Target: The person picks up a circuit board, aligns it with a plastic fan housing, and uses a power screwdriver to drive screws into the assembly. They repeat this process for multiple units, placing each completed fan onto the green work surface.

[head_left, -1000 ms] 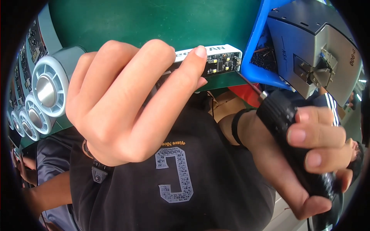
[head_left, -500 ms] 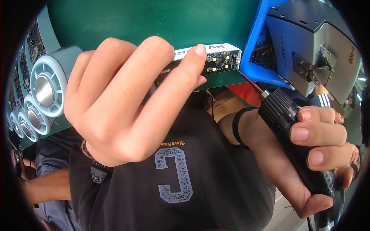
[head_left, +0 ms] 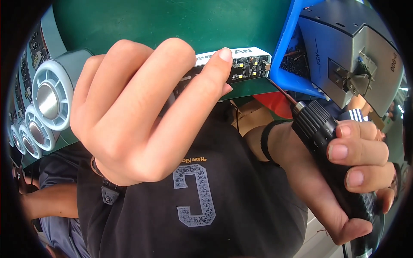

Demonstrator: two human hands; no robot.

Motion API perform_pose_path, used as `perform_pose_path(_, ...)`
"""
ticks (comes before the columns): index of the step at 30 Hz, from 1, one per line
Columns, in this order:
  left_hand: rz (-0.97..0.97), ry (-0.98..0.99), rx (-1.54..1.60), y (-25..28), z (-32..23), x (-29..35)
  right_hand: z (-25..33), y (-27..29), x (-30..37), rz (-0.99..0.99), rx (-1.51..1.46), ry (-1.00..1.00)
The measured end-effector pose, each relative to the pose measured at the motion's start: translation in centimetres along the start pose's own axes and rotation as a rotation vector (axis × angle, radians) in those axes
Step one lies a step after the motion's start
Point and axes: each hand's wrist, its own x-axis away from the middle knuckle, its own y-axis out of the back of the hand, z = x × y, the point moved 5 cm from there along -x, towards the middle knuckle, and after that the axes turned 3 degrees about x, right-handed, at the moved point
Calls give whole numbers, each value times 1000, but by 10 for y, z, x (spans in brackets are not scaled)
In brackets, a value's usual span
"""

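My left hand is closed around a white casing whose side shows a black circuit board with small yellow-white components. Its thumb lies along the board side, and the palm and fingers hide much of the casing. In my right hand is a black electric screwdriver, gripped around its body and pointing up to the left. The thin bit ends right beside the casing's right end; whether it touches cannot be made out.
A blue tray with small dark pieces borders the casing on the right. Behind it stands a grey metal machine. Several pale-blue round housings with metal hubs line the left. Green table surface lies beyond. Another person's arm shows at lower left.
My right hand and the screwdriver have shifted slightly to the right. The casing has moved barely, and both grips stay the same.
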Motion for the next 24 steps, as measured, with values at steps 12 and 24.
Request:
perform_pose_path(12, -42, 3, -3, -2, 0, 3, -15, -3, -3, 168, -28, -91)
perform_pose_path(24, -23, 17, -10, 2, -2, -1, -16, -12, 6, 123, 13, -1)
